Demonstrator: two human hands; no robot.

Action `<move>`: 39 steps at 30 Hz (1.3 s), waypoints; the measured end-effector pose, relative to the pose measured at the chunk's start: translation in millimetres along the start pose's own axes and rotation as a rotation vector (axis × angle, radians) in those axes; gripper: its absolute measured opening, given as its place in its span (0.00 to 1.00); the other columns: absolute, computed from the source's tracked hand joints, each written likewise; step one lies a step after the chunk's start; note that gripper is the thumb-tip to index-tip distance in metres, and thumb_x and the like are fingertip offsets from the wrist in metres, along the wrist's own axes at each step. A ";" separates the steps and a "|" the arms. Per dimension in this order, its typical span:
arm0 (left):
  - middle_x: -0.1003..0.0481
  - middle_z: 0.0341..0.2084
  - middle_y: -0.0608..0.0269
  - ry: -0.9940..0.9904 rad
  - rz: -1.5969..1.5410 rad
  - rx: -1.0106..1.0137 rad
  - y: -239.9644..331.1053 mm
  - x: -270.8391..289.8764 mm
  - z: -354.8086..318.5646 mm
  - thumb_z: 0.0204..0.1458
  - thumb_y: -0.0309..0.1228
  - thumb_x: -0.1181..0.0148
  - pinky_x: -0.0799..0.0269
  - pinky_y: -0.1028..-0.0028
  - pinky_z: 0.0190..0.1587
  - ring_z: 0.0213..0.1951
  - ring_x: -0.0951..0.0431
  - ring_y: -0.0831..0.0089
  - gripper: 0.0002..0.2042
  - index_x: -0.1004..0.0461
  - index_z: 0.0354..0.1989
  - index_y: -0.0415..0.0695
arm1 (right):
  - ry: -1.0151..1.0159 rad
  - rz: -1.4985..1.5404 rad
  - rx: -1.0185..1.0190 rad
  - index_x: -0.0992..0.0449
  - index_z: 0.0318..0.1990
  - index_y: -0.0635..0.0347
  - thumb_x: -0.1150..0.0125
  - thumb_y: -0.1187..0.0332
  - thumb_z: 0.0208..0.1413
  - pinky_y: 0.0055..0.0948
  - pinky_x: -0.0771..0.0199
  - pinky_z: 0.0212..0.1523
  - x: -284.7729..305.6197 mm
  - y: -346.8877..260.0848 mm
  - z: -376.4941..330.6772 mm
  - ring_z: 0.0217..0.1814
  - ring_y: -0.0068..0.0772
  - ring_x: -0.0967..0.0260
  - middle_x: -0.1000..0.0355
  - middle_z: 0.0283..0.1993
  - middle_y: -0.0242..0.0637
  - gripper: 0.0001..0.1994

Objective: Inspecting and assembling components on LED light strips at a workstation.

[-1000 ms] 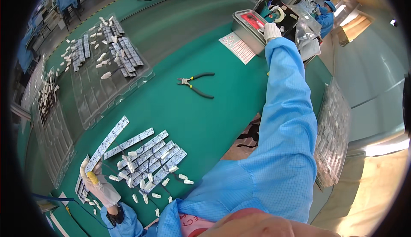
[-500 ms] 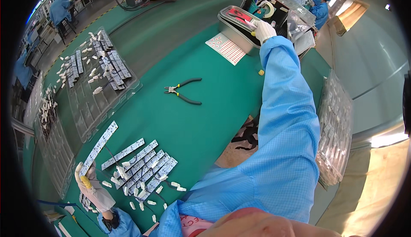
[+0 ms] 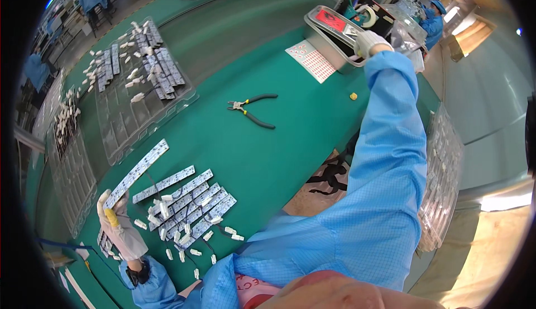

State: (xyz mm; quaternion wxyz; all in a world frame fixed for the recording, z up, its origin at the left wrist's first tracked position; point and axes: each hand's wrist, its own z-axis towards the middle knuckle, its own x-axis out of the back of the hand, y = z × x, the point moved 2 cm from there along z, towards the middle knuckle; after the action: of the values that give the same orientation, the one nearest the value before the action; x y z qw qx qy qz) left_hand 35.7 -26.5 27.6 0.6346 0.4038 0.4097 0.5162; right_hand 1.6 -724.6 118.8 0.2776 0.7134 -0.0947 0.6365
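Note:
My gloved left hand (image 3: 121, 226) grips one end of a narrow white circuit board strip (image 3: 137, 173), which slants up and away from it. Beside that hand lies a pile of similar board strips (image 3: 192, 211) with dark wires and white connectors. My right arm is stretched out, and the gloved right hand (image 3: 371, 43) is at the right end of a metal box (image 3: 326, 49). Its fingers look curled; what they hold, if anything, is hidden. A red and a black-and-white label show on the box's top. Grey-handled cutting pliers (image 3: 254, 109) lie spread on the green mat.
A sheet of small red-marked stickers (image 3: 311, 61) lies against the box. At the left, a clear plastic tray (image 3: 120, 133) carries more strips. Stacked clear trays (image 3: 441, 180) stand at the right. A small yellow lump (image 3: 353, 96) sits near my right sleeve. Other people work farther back.
My right hand has moved from the top of the box to its right end, uncovering the labels. The left hand keeps its strip. The whole view has shifted slightly.

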 end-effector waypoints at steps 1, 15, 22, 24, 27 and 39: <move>0.25 0.37 0.53 -0.019 0.005 -0.006 3.9 -2.4 -2.3 0.60 0.41 0.55 0.38 0.67 0.58 0.46 0.26 0.65 0.22 0.40 0.54 0.34 | -0.121 0.012 0.108 0.19 0.33 0.56 0.39 0.68 0.43 0.36 0.27 0.40 -2.7 0.8 3.3 0.40 0.50 0.26 0.26 0.35 0.51 0.09; 0.26 0.38 0.61 0.063 0.172 0.202 11.4 13.9 -24.4 0.54 0.53 0.50 0.34 0.79 0.44 0.40 0.25 0.76 0.28 0.36 0.51 0.38 | -0.247 0.092 0.082 0.22 0.40 0.58 0.47 0.76 0.50 0.21 0.34 0.23 -21.8 70.4 -20.4 0.26 0.23 0.32 0.27 0.27 0.32 0.11; 0.26 0.39 0.50 -0.126 0.180 0.400 -9.0 35.3 -39.1 0.55 0.48 0.48 0.28 0.69 0.47 0.43 0.23 0.65 0.28 0.40 0.52 0.35 | 0.170 1.027 0.170 0.26 0.52 0.55 0.53 0.78 0.55 0.14 0.37 0.30 45.2 -120.6 -119.8 0.30 0.13 0.36 0.27 0.39 0.27 0.18; 0.26 0.39 0.50 -0.155 0.157 0.436 -5.8 32.2 -39.6 0.55 0.49 0.49 0.28 0.70 0.47 0.42 0.23 0.65 0.28 0.40 0.52 0.36 | 0.042 1.037 0.324 0.26 0.50 0.58 0.53 0.77 0.55 0.13 0.37 0.35 41.2 -179.9 -145.8 0.34 0.14 0.36 0.27 0.46 0.31 0.16; 0.24 0.38 0.53 -0.118 0.075 0.431 -12.2 33.7 -45.9 0.56 0.50 0.51 0.28 0.78 0.39 0.40 0.21 0.70 0.27 0.39 0.52 0.38 | -0.094 1.022 0.626 0.24 0.46 0.58 0.50 0.77 0.54 0.17 0.36 0.32 19.6 -246.5 -167.9 0.30 0.17 0.38 0.28 0.39 0.30 0.14; 0.27 0.41 0.61 -0.137 0.268 0.343 -8.7 31.7 -47.3 0.52 0.48 0.44 0.32 0.80 0.37 0.38 0.27 0.80 0.26 0.33 0.50 0.39 | -0.173 0.903 0.910 0.24 0.43 0.59 0.46 0.77 0.49 0.22 0.35 0.29 -9.3 -305.0 -187.5 0.27 0.24 0.36 0.32 0.30 0.34 0.13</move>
State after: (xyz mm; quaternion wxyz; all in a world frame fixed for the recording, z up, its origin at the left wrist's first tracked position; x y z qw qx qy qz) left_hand -1.7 7.8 0.2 0.5088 0.5906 0.3902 0.4900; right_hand -11.4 -377.3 32.5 -0.3562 0.6985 -0.1282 0.6073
